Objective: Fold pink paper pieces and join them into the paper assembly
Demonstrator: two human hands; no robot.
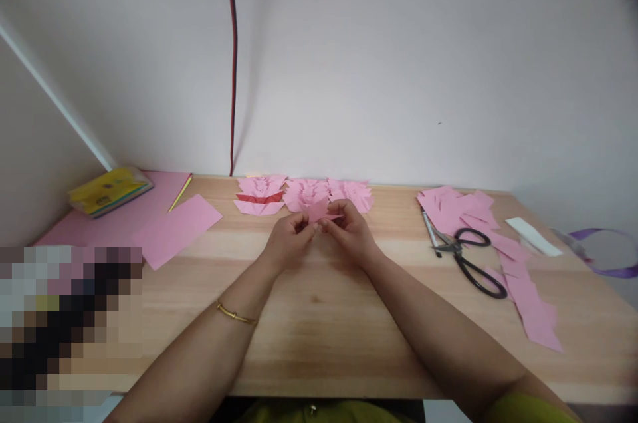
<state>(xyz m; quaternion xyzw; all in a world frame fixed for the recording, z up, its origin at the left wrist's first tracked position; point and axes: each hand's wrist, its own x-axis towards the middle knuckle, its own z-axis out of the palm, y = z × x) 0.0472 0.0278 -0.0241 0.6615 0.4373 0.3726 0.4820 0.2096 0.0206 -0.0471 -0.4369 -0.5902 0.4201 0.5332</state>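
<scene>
Table [314, 336]: one | folded clusters [305, 193], table's wall edge: three | scissors [455, 249], table's right: one | left hand [289, 240], right hand [353, 233]: two, both pinching paper [318, 212] | paper above table's middle: one | step: apparently shaping a fold; any further crease calls for steady fingertips

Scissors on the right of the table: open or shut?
Open. The scissors lie with their black handle loops spread apart and their blades parted in a V.

On the surface [314, 330], the folded papers [305, 197] line the back middle; the book [110, 191] lies left of them, the scissors [456, 249] right, beside the pen [431, 234].
</scene>
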